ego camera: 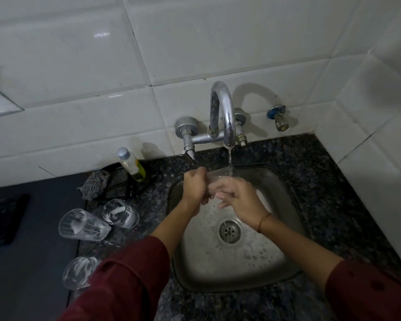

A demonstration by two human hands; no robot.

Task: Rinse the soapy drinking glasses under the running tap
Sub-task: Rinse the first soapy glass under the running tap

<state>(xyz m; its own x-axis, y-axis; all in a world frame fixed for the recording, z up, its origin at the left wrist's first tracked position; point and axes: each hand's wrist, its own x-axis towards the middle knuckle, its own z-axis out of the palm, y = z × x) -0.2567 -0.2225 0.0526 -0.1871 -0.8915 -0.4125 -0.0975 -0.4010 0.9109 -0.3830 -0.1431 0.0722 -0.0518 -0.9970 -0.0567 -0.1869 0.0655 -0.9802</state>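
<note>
A: State the layout, largest item first.

B: A steel sink (236, 262) is set in a speckled granite counter (329, 181). The chrome tap (222, 112) runs a thin stream into a clear glass (220, 179) held over the basin. The left hand (195, 188) wraps the glass from the side, fingers curled and pressed together. The right hand (239, 198) lies against it; its fingers are loosely spread, and whether they enter the glass cannot be told.

A: Remaining work?

B: Three soapy glasses (83, 224) lie on their sides on the counter left of the sink.

A: Failure modes?

B: Soap film reduces grip, so the held glass may slip and strike the steel. The lying glasses may roll off if a sleeve (125, 281) brushes them.
</note>
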